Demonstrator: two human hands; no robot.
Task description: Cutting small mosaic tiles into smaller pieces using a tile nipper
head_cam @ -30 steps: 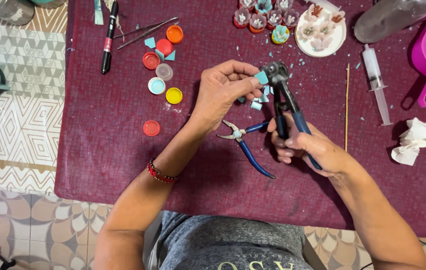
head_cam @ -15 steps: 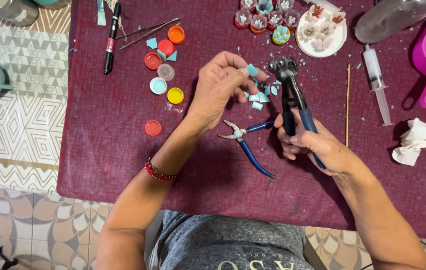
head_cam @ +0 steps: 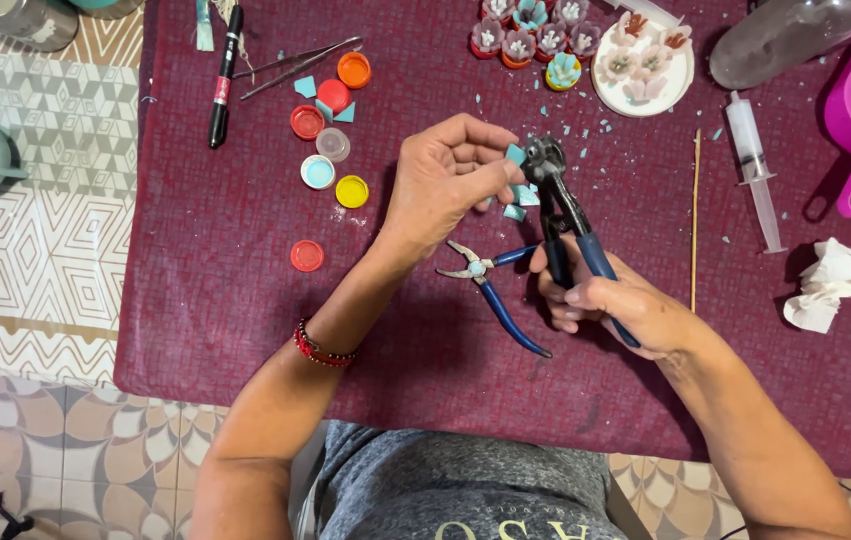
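- left hand (head_cam: pixel 446 185) fingers pinching teal tile chip (head_cam: pixel 515 154), now pressing it into nipper head
- right hand (head_cam: pixel 611 305) fingers gripping blue-handled nippers (head_cam: pixel 566 215), same as before
- small pliers (head_cam: pixel 491 285) lying on counter (head_cam: pixel 246 300)

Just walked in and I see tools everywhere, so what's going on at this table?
A person's right hand grips blue-handled nippers, while the left hand holds a small teal piece at the tool's head. Smaller blue pliers lie on the maroon cloth, with coloured bottle caps nearby.
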